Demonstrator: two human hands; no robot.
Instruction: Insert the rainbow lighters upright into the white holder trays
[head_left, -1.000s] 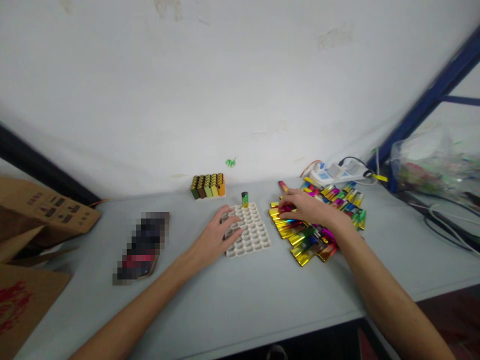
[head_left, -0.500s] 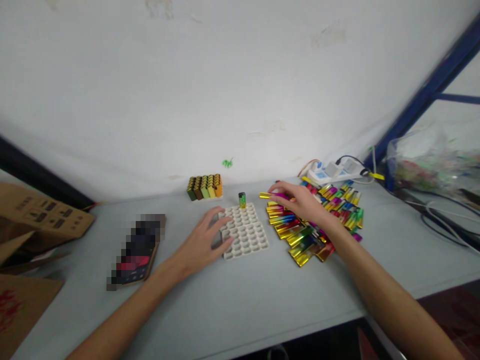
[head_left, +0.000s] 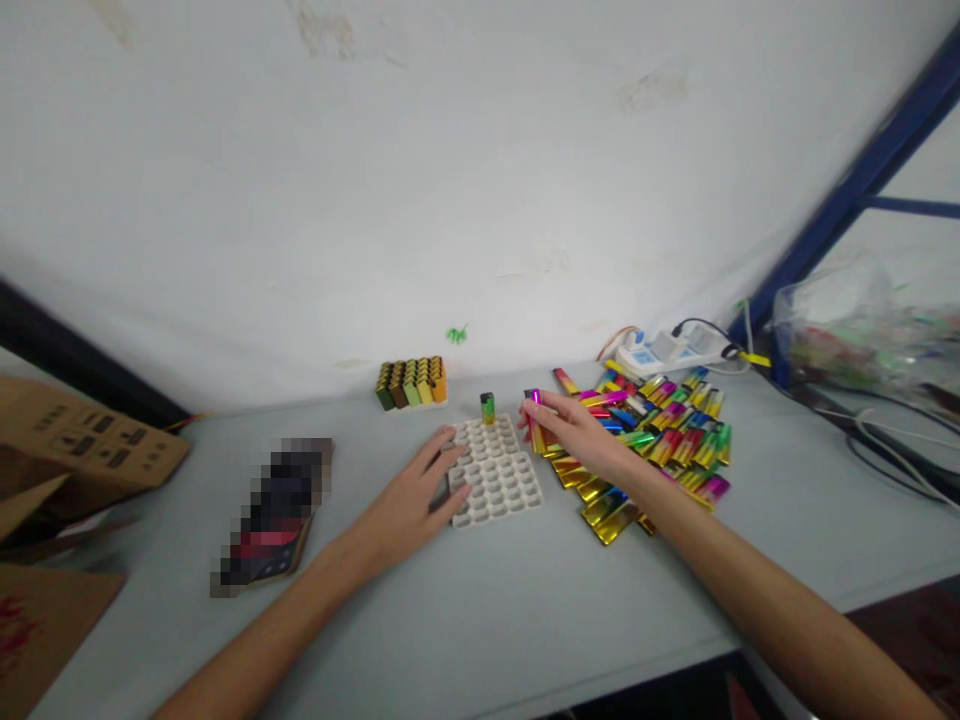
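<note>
A white tray (head_left: 495, 483) with rows of holes lies on the table. One green-and-gold lighter (head_left: 488, 409) stands upright at its far edge. My left hand (head_left: 409, 500) lies along the tray's left side, fingers spread, fingertips on or just over its rim. At the tray's right side, my right hand (head_left: 574, 428) pinches a magenta-and-gold lighter (head_left: 535, 420), held roughly upright. Beneath and beyond that hand spreads a loose pile of shiny multicoloured lighters (head_left: 679, 445), partly hidden by my right hand and forearm.
A block of upright lighters (head_left: 411, 385) stands near the wall. To the left are a phone (head_left: 277, 520), blurred by pixels, and cardboard boxes (head_left: 90, 430). A power strip (head_left: 667, 348) with cables sits behind the pile; a clear plastic bag (head_left: 862, 320) is at the right.
My right hand has moved left and slightly down, from the pile to the tray's right side. The lighter in it has turned from lying level to upright. My left hand stays at the tray.
</note>
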